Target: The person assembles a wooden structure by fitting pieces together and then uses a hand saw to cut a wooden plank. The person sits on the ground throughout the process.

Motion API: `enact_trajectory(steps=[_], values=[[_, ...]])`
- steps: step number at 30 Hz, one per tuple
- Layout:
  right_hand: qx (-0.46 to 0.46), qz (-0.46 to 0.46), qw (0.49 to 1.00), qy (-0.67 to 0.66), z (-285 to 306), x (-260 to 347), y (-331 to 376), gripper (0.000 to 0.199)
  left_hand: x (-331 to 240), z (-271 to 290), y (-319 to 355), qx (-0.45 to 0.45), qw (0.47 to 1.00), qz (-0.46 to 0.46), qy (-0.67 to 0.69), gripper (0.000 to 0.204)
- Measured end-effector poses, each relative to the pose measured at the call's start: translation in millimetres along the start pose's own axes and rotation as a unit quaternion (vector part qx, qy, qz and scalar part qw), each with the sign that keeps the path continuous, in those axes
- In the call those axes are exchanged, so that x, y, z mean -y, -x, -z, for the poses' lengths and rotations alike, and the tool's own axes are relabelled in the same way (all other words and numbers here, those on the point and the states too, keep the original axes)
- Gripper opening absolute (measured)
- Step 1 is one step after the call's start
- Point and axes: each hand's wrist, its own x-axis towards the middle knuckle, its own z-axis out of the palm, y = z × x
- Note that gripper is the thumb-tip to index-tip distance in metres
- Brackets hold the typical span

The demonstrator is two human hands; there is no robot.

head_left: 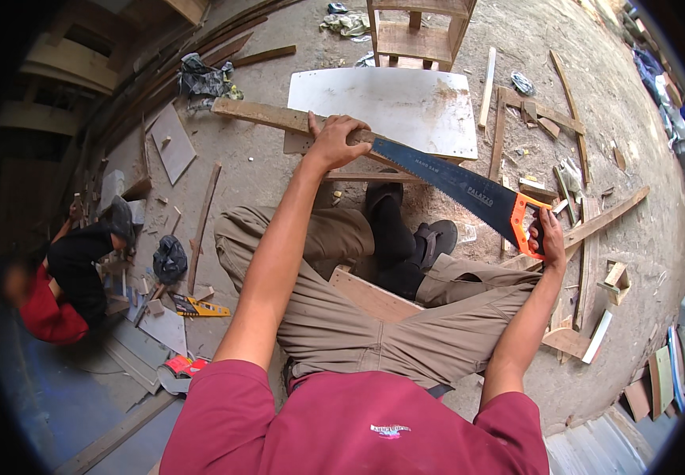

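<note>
Handsaw (453, 184) gripped by right hand (549, 237); left hand (334, 142) clasps plank (259, 115); black bag (170, 260), contents hidden

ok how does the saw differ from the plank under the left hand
The saw is dark with an orange and black handle; the plank is plain brown wood. The saw has a toothed edge; the plank shows none. The right hand grips the saw; the left hand rests on the plank. Both are long and narrow.

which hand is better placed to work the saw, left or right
Probably the right hand: it is closed around the orange handle of the saw. The left hand lies on the wood by the blade's tip, better placed to steady it.
</note>
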Motion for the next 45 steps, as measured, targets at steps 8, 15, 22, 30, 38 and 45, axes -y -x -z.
enact_trajectory(steps=[8, 15, 22, 30, 38, 45], values=[[0.008, -0.011, 1.0, 0.011, -24, 14, 4, 0.039, 6, 2, 0, 0.016, 1.0, 0.008, 0.025, 0.044], [0.006, -0.007, 1.0, 0.007, -23, 14, 10, 0.04, 2, -2, -3, -0.007, 0.999, -0.005, 0.05, 0.041], [0.025, -0.021, 0.999, -0.037, -24, 4, 14, 0.039, 6, 1, -7, 0.004, 0.999, -0.005, 0.032, 0.039], [0.005, -0.014, 0.999, -0.037, -23, 6, 12, 0.041, 5, 2, -5, 0.012, 0.999, -0.003, 0.051, 0.037], [0.004, -0.017, 1.0, -0.022, -24, 10, 10, 0.043, 4, 0, -3, 0.014, 0.998, 0.015, 0.059, 0.039], [0.006, -0.031, 0.999, -0.022, -23, 12, 8, 0.043, 7, -1, -2, 0.011, 0.997, 0.008, 0.073, 0.04]])
